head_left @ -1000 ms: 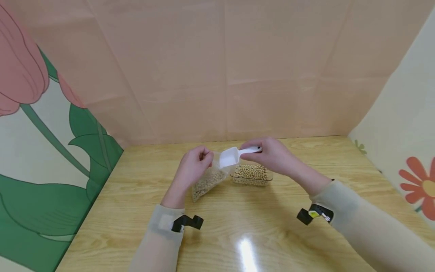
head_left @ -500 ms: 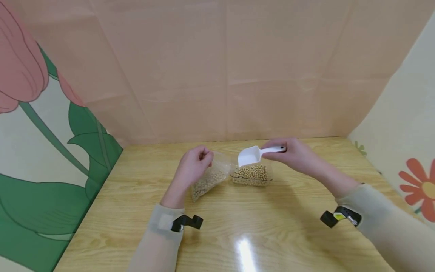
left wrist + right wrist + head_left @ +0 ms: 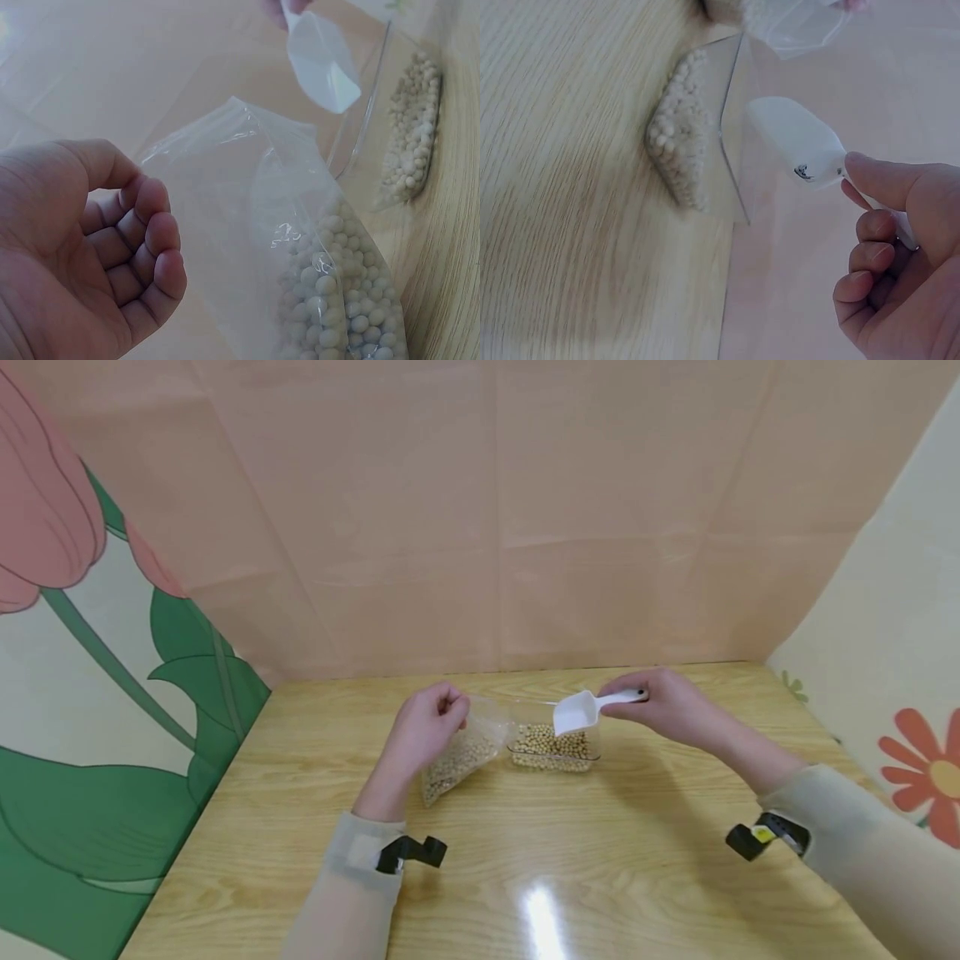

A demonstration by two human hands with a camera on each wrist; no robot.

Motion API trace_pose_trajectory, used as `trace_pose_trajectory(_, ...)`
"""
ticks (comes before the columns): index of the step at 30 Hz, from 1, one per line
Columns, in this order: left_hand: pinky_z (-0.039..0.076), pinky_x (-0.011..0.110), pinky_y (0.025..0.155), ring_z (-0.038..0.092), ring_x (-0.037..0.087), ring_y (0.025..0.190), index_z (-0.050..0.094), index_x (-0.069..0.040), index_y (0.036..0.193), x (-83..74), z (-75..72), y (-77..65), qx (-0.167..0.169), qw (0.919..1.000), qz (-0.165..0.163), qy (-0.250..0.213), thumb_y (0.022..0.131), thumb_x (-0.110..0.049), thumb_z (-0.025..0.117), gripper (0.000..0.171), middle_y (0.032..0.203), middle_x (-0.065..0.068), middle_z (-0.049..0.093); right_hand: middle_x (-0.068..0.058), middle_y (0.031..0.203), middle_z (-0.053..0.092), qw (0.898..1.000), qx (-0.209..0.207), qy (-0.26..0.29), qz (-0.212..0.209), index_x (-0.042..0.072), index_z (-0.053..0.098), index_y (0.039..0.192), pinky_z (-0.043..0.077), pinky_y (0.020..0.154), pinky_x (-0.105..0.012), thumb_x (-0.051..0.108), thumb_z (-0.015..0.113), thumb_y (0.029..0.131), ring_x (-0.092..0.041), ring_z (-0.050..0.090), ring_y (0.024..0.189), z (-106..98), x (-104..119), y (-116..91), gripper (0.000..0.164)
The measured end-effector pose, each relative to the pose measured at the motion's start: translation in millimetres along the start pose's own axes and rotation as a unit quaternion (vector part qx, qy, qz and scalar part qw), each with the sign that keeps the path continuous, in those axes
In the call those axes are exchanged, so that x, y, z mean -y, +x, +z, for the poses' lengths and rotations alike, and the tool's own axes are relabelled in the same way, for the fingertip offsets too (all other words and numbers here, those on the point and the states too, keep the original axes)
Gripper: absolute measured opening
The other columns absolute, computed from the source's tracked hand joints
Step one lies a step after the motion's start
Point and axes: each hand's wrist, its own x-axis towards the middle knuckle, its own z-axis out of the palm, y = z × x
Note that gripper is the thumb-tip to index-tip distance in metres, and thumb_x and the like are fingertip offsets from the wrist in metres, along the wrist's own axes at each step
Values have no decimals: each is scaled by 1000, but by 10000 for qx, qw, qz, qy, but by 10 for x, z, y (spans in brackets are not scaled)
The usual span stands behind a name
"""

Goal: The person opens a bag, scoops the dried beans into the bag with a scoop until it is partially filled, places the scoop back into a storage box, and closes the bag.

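My left hand (image 3: 426, 724) pinches the top edge of a clear plastic bag (image 3: 225, 172) between thumb and forefinger. Soybeans (image 3: 330, 300) fill the lower part of this bag, which stands with its mouth raised. In my right hand (image 3: 663, 706) is a white scoop (image 3: 576, 712), gripped by its handle between thumb and fingers. The scoop's bowl looks empty in the head view and overlaps the back right of a clear rectangular container (image 3: 553, 760). Soybeans (image 3: 536, 739) lie inside that container, just right of the bag. From the right wrist view, the scoop hangs above the container's rim.
Everything rests on a wood-grain table (image 3: 525, 843). A pink sheet (image 3: 495, 527) rises behind its far edge. Flower-printed panels (image 3: 877, 635) flank the table left and right. Each sleeve carries a small black wrist camera (image 3: 412, 852).
My right hand has carried the white scoop rightward from the bag's mouth to over the container, ending slightly lower. The left hand and bag have stayed in place.
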Motion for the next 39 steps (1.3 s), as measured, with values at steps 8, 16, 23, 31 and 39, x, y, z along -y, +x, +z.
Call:
trace_pose_trajectory(8, 43, 36, 62, 48, 20, 63, 67, -13, 92, 25, -5, 0, -29, 10000, 45, -1, 114, -23, 59, 26, 84, 10, 70, -8, 120, 81, 9992, 251, -285, -116, 12, 84, 121, 57, 79, -40, 28, 84, 102, -19, 73, 96, 38, -78, 40, 25)
trace_pose_trajectory(16, 42, 35, 61, 47, 19, 62, 68, -11, 94, 21, -19, -19, -2, 10000, 20, -61, 114, -23, 59, 26, 87, 15, 71, -9, 126, 79, 9969, 565, -536, -99, 13, 83, 124, 59, 87, -53, 34, 83, 102, -24, 75, 106, 106, -111, 78, 30)
trace_pose_trajectory(23, 43, 34, 61, 49, 19, 64, 68, -12, 94, 15, -23, -17, -26, 10000, 17, -27, 114, -24, 60, 25, 86, 12, 70, -7, 119, 81, 9954, 608, -674, -309, 12, 85, 118, 58, 89, -52, 29, 85, 100, -22, 74, 103, 121, -42, 125, 24)
trace_pose_trajectory(31, 42, 35, 61, 48, 20, 63, 68, -12, 94, 10, -23, -12, 3, 10000, 25, -28, 114, -24, 59, 26, 87, 14, 71, -10, 117, 81, 9934, 838, -773, -163, 10, 84, 117, 58, 86, -53, 30, 85, 99, -23, 74, 100, 164, -27, 186, 26)
trace_pose_trajectory(39, 42, 35, 60, 47, 20, 62, 68, -13, 93, 12, -34, -14, 21, 10000, 37, -32, 115, -25, 59, 26, 87, 15, 71, -15, 130, 77, 9952, 921, -239, 216, 9, 83, 122, 57, 94, -56, 33, 84, 100, -34, 71, 117, 288, -100, 217, 32)
